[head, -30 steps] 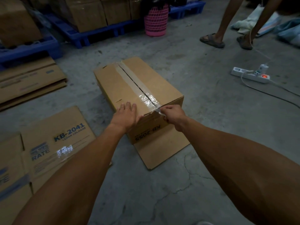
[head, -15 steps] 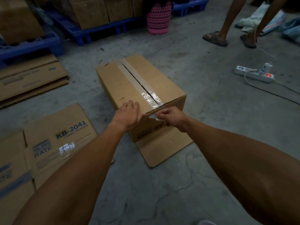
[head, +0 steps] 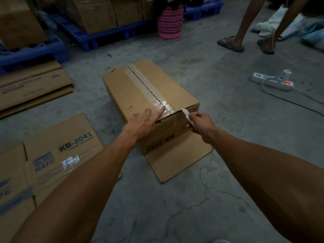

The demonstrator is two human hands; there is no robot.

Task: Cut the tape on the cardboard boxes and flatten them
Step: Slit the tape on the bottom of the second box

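Pink basket (head: 169, 23) at far wall, beside blue pallets (head: 105, 35). White power strip (head: 271, 82) on concrete floor (head: 228, 120) at right, red switch lit, cable trailing off right. Person's sandalled feet (head: 231, 43) near top right; cloth heap (head: 280, 20) behind.

Brown cardboard box (head: 157, 95), shiny clear tape (head: 149, 88); pink perforated basket (head: 169, 23); blue pallets (head: 108, 35); grey floor (head: 175, 199).

A cardboard box (head: 150, 102) sits mid-frame on the floor (head: 192, 207); flattened boxes (head: 52, 155) lie lower left, a power strip (head: 271, 83) right, a basket (head: 169, 23) top centre.
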